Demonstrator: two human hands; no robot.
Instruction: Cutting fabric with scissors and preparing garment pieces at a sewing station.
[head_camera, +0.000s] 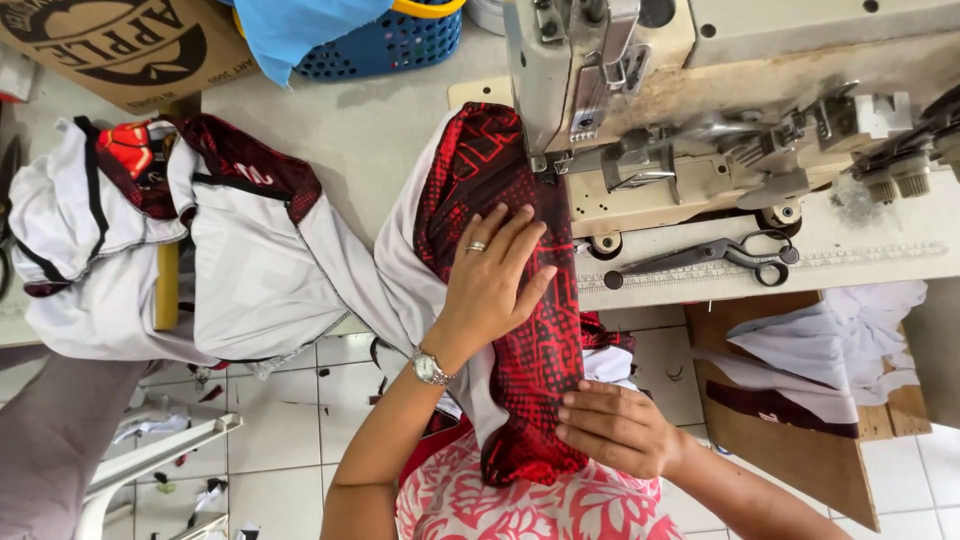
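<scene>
Right hand (618, 428) nearest, low in frame: fingers curled and pinching the near end of the red fabric (520, 300) against the lap, thumb side hidden under the cloth. Just beyond it, left hand (490, 275) lies flat on the same fabric, fingers spread and pressing down, not pinching; ring (476, 246) on one finger, watch (429, 368) at the wrist. Fabric runs as a strip from the right-hand grip, under the left palm, up to the sewing machine (640, 90), where its far end sits under the presser foot (545, 160), just past the left fingertips. White lining edges the strip on the left of both hands. Right of the left hand, well apart, scissors (715, 258) lie on the machine bed, closed, handles pointing right. Left of the hands, a pile of white-and-red garments (190, 250) spreads over the table (350, 120) and hangs off its near edge. Further right and below the bed, white cloth (820, 350) sits on a wooden board. Farthest out, beyond the pile: blue basket (385, 45) and a cardboard box (120, 45), both at the table's far edge.
</scene>
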